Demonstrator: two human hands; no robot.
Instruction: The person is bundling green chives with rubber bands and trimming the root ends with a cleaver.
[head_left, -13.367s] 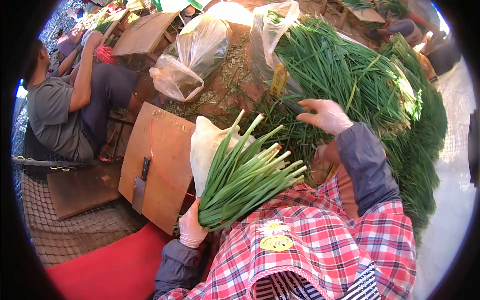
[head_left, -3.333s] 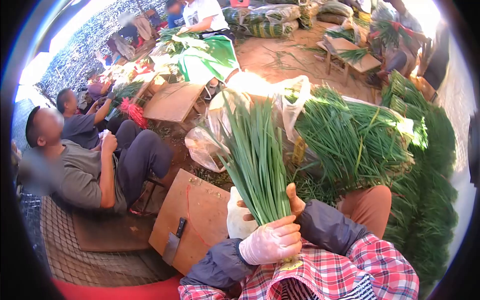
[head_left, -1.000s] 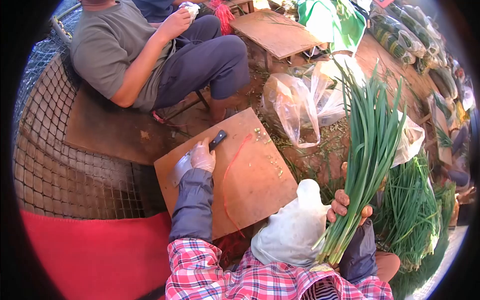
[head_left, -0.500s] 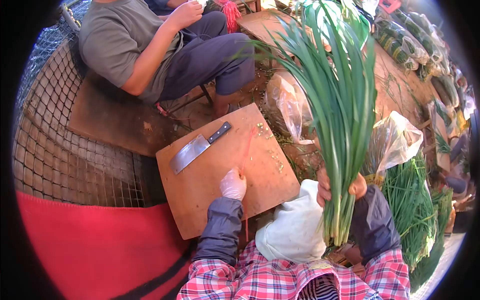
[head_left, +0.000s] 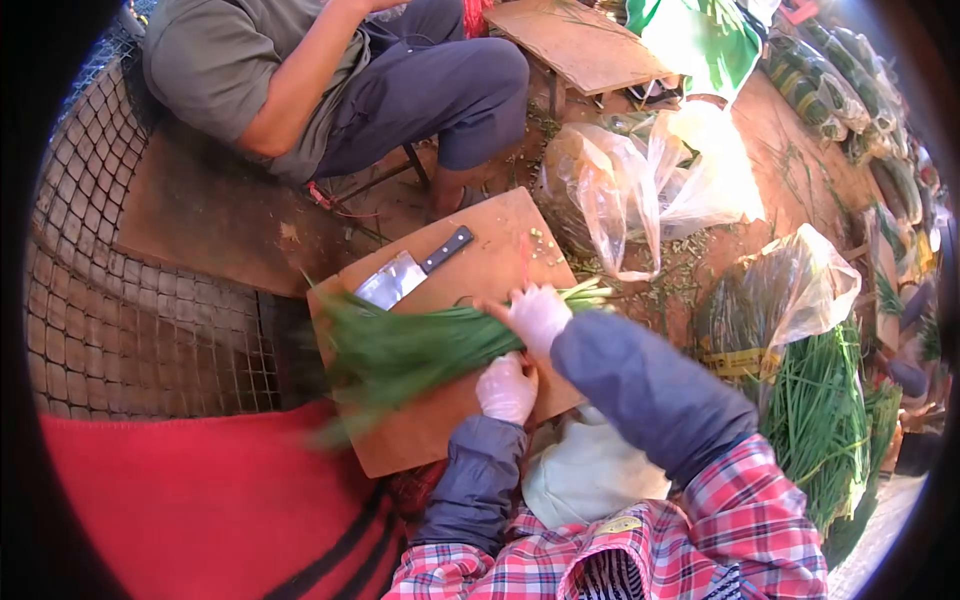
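Observation:
A bunch of long green chives lies across the wooden board, pale stem ends to the right, leaf tips blurred by motion. My right hand, in a thin clear glove, is closed over the bunch near the stems. Against the near side of the bunch, my gloved left hand has its fingers pinched together, apparently on a thin red string; the fingertips are partly hidden. Part of the red string shows beyond the bunch. A cleaver with a black handle lies on the board, its blade touching the leaves.
Another person sits at the upper left. Clear plastic bags lie beyond the board. More chives are piled at my right, beside a bagged bundle. A red cloth hangs at lower left, below wire mesh.
My right hand has brought the upright chives down and left onto the board, leaves pointing left. My left hand has shifted slightly right and stays pinched. The view has moved a little.

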